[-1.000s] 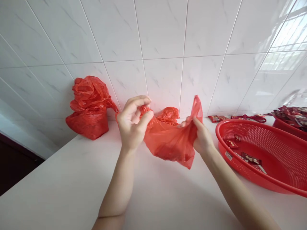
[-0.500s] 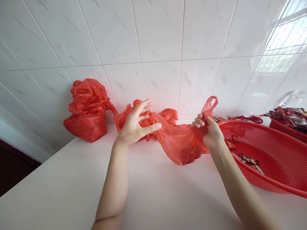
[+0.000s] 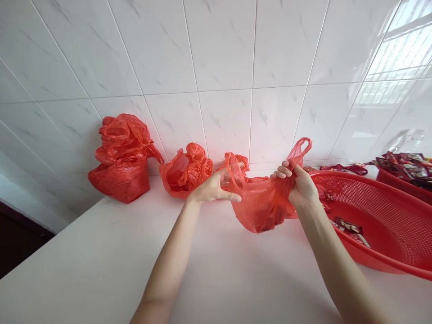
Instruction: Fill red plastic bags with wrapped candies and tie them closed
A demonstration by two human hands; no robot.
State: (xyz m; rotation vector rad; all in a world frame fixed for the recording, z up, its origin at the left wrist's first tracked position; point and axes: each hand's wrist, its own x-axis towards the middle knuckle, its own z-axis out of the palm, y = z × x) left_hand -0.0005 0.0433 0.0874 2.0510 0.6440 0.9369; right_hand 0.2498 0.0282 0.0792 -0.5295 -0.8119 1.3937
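Observation:
A thin red plastic bag [image 3: 259,209] hangs over the counter, with dark shapes showing through its bottom. My right hand [image 3: 300,182] is closed round its gathered neck, and one handle loop sticks up above the fist. At the bag's other side is my left hand [image 3: 216,186], thumb stretched out and apart from the fingers. Those fingers are partly hidden behind the bag's loose left handle; I see no grip on it.
A full red bag [image 3: 119,157] stands at the left by the tiled wall. Crumpled red bags [image 3: 187,171] lie along the wall. At right, a red plastic basket [image 3: 394,216] holds several small packets [image 3: 349,225]; behind it is another red container [image 3: 401,180] heaped with packets.
My left hand has moved right and down, up to the bag's left handle. The bag's left side has drawn in, while my right hand keeps its hold on the neck.

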